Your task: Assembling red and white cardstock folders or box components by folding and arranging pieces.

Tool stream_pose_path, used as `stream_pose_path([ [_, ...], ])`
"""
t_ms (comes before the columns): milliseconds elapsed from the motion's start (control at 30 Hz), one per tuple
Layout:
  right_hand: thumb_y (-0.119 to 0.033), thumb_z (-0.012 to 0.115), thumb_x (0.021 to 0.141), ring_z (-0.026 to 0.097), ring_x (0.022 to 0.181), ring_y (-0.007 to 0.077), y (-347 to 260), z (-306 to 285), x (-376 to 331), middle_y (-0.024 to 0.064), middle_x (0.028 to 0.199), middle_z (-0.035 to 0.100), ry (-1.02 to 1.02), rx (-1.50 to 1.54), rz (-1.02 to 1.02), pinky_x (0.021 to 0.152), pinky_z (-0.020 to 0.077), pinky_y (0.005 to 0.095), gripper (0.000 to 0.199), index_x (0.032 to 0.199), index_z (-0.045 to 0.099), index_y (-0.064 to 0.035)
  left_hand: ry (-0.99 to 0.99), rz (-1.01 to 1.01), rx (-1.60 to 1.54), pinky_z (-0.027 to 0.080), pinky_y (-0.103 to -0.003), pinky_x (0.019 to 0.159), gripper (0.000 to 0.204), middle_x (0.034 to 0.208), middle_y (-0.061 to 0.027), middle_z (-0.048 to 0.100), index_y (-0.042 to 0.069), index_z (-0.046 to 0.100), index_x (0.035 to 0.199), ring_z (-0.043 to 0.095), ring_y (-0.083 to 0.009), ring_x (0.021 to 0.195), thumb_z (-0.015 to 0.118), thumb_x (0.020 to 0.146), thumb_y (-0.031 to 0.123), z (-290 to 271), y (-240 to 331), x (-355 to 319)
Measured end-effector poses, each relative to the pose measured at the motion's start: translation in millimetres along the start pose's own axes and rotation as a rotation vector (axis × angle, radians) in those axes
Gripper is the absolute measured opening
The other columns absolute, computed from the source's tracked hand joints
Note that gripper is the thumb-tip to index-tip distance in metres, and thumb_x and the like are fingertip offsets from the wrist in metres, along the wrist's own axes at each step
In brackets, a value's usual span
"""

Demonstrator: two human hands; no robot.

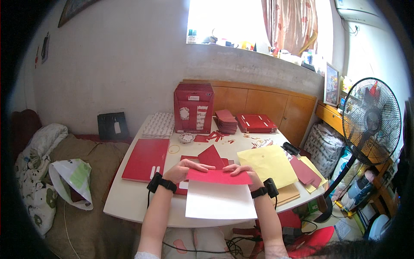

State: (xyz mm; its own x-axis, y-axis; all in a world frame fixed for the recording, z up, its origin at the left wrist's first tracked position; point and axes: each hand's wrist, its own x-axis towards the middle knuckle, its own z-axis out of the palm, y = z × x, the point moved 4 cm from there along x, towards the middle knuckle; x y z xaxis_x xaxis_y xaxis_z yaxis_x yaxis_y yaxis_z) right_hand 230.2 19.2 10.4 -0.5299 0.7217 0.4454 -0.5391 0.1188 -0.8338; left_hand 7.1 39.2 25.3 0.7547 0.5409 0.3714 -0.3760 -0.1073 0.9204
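My left hand (184, 169) and my right hand (241, 171) are closed on the far edge of a red-and-white sheet of paper (220, 200). A red band runs along its far side, and the larger near part is white, reaching over the table's front edge. Just beyond my fingers lies a small dark red piece of card (211, 156), tilted, on other red pieces partly hidden by my hands and the sheet. To the right of my right hand are large yellow sheets (267, 166).
The white table (125, 196) bears a red folder (146, 159) on the left, an upright stack of dark red packs (194, 108), stacked red cards (226, 121) and red scraps (217, 136). A standing fan (371, 121) is at the right. A bed (95, 159) is at the left.
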Motion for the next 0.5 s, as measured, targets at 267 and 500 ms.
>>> stream_pose_path([
  [267, 0.001, 0.052, 0.068, 0.052, 0.100, 0.0307, -6.4, 10.1, -4.2, 0.0233, 0.106, 0.055, -0.247, -0.142, -0.012, 0.088, 0.0392, 0.0380, 0.016, 0.074, 0.066, 0.0001, -0.128, -0.256, -0.287, 0.039, -0.031, 0.089, 0.049, 0.115, -0.0206, 0.050, -0.012, 0.046, 0.113, 0.049, -0.0218, 0.105, 0.051, 0.078, 0.022, 27.8, 4.1, 3.2],
  [500, 0.000, 0.048, 0.070, 0.051, 0.103, 0.0299, -5.4, 19.3, -2.7, 0.0226, 0.108, 0.055, -0.370, -0.303, -0.049, 0.092, 0.0351, 0.0388, 0.021, 0.080, 0.066, -0.0005, -0.090, -0.622, 0.306, 0.039, -0.017, 0.052, 0.023, 0.071, 0.0056, 0.056, 0.000, 0.061, 0.081, 0.048, -0.0005, 0.060, 0.056, 0.083, 0.022, 31.2, -36.3, 1.1],
])
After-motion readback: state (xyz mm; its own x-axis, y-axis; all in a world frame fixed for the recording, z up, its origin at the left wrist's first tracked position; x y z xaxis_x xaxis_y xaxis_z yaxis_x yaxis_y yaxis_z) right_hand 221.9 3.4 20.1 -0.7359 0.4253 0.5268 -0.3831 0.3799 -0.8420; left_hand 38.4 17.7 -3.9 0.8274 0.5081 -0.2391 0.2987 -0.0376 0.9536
